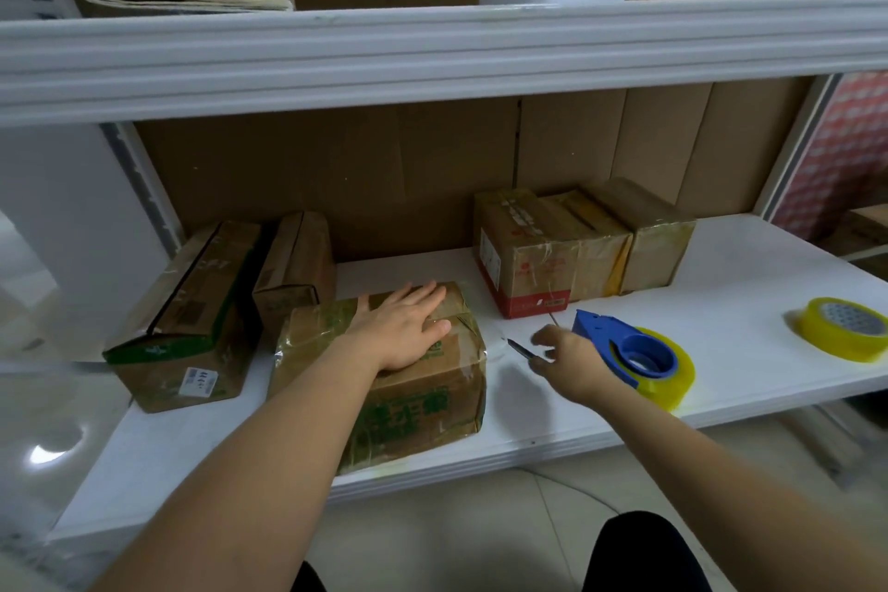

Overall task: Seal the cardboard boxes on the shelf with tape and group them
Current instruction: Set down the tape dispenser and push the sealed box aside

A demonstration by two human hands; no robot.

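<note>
From the head view, the left hand (408,327) lies flat, fingers straight, pressing the top of the green-printed box (384,375), which already wears clear tape. Just right of that box, the right hand (560,363) pinches a small dark blade or pen (521,349); which it is I cannot tell. Just beyond this hand's knuckles sits the blue tape dispenser (629,353). Beyond the left hand's fingertips stand two dark-edged boxes (216,298); beyond the right hand, a taped cluster (576,245). Sealing looks nearly finished; next probably comes trimming the tape, then sliding the box toward a group.
</note>
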